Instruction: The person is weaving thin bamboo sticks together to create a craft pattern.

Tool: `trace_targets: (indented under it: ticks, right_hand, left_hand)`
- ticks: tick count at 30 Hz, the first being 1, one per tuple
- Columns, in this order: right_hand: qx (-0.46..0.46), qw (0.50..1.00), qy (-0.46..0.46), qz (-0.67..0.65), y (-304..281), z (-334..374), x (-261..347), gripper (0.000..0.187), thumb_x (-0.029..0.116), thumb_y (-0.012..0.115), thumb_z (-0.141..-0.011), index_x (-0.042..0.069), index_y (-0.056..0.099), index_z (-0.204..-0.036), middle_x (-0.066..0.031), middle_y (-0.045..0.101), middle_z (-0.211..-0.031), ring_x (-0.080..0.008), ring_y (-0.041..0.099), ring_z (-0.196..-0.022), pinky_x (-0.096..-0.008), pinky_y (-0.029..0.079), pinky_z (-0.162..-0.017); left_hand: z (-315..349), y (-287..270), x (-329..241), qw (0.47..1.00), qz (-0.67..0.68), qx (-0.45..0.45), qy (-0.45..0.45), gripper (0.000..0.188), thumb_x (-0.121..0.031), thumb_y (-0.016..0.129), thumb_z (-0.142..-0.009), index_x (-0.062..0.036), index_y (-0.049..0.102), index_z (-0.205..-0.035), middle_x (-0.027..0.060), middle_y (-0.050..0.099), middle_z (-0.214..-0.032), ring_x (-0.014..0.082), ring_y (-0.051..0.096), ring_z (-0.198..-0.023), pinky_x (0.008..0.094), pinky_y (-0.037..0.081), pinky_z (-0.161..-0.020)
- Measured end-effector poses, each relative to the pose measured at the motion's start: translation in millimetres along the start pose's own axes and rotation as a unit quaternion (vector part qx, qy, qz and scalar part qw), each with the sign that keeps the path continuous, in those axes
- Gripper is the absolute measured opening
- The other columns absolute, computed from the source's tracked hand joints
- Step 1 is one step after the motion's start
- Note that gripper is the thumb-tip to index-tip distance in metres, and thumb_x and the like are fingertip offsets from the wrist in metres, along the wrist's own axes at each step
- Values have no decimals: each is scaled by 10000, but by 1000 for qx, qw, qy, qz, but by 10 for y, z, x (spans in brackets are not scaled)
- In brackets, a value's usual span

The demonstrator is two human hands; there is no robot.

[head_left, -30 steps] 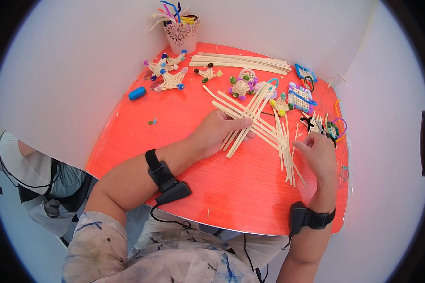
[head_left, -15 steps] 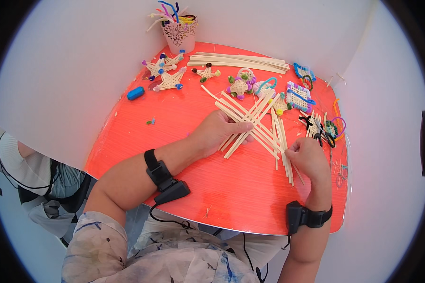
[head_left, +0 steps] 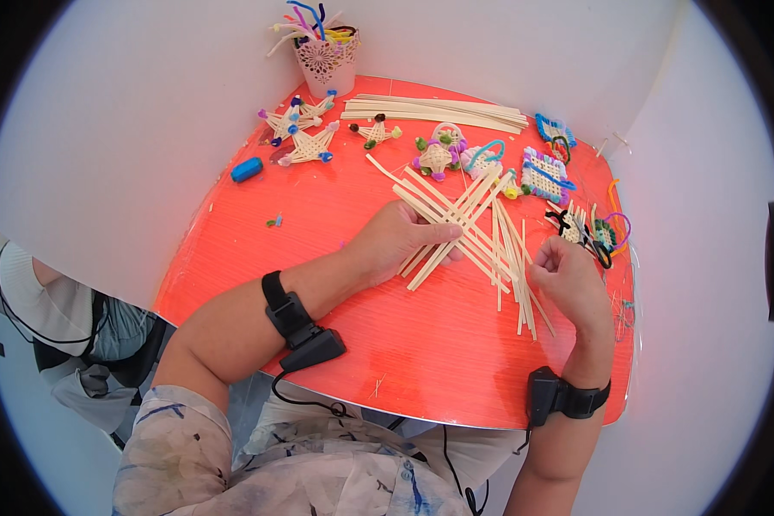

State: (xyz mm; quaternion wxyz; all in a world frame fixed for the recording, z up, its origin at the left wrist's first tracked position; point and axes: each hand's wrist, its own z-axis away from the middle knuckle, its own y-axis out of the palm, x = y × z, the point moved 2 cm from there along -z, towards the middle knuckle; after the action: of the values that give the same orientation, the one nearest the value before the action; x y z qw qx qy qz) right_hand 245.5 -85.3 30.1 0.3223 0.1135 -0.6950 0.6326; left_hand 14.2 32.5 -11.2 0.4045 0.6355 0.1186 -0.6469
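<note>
My left hand (head_left: pixel 408 241) pinches a lattice of crossed pale flat strips (head_left: pixel 475 205), its thumb lying on top where they overlap. Just right of it, a loose fan of similar strips (head_left: pixel 525 297) lies on the red table (head_left: pixel 267 249). Beside that fan my right hand (head_left: pixel 568 279) is curled, its fingertips pressed together; whether anything thin is between them is hidden. Beyond the right hand lie black-handled scissors (head_left: pixel 602 251), next to a small strip piece tied with black pipe cleaner (head_left: pixel 557 221).
At the back stand a pink pot of pipe cleaners (head_left: pixel 328 64) and a bundle of long strips (head_left: pixel 434 112). Woven stars (head_left: pixel 311 146) lie back left, near a blue oblong object (head_left: pixel 247 170). A blue-and-purple woven square (head_left: pixel 544 175) sits back right. Another person (head_left: pixel 47 288) is at far left.
My right hand has moved slightly right and up, away from the loose strips, which have shifted a little. The lattice in my left hand stays nearly still.
</note>
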Motion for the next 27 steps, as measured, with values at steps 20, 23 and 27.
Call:
trace_targets:
  ticks: [20,23,27]
  right_hand:
    - [33,990,62,-121,-30,25,150,172,106,611,-907,-27,620,-799,-43,600,-630,-83,556,-535,-258,432,-486]
    - [-8,998,0,-54,-10,-19,-19,176,111,619,-903,-32,618,-800,-39,602,-632,-78,566,-568,-255,434,-499]
    - [-35,997,-1,-65,-21,-22,35,171,111,612,-912,-27,623,-811,-33,613,-650,-69,570,-600,-245,431,-508]
  left_hand:
    - [15,-4,5,1000,15,17,3,206,-151,683,-918,39,660,-995,135,716,-858,165,708,-748,239,582,-662]
    - [22,17,-15,1000,12,24,-2,204,-149,682,-919,36,660,-1000,135,715,-861,171,713,-769,243,585,-671]
    - [19,9,1,999,8,36,-2,194,-144,682,-918,28,663,-1005,130,711,-886,180,715,-792,256,589,-685]
